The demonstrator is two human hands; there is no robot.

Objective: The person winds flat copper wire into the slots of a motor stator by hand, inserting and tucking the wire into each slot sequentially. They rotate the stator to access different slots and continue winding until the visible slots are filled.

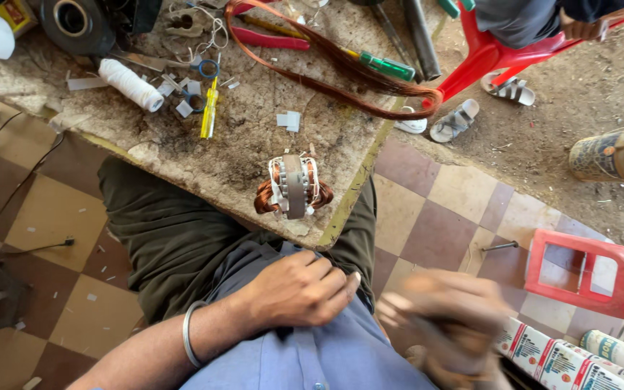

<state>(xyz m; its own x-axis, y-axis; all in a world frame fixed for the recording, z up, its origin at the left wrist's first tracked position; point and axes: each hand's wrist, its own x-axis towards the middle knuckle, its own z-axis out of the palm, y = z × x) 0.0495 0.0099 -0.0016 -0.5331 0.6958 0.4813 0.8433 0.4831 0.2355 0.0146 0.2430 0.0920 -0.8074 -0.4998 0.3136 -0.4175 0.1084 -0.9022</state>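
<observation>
Hands pause at the lap of a seated person in a blue shirt, close under a worn stone-topped workbench (254, 155). The left hand (299, 289), a steel bangle at its wrist, is curled loosely against the shirt front with nothing visible in it. The right hand (456, 318) is blurred by motion, so whether its fingers are closed on anything cannot be told; it is low beside a row of printed cardboard tubes (579, 361).

One small motor stator with copper windings and white insulation ties (294, 186) stands on the bench's near edge, just above the hands and apart from both. Working on it well probably means steadying the steel core with one hand and keeping fingers off the fine wire and paper slips, since the piece sits near the edge.

Counted on the bench: one long loop of reddish-brown copper wire (341, 72), one spool of white thread (131, 84), one yellow-handled screwdriver (209, 112), one green-handled screwdriver (388, 68), one red-handled pair of pliers (269, 36) and one roll of black tape (74, 22). On the ground beyond lie three sandals (456, 119) by a red plastic chair (492, 54), where another person sits.
</observation>
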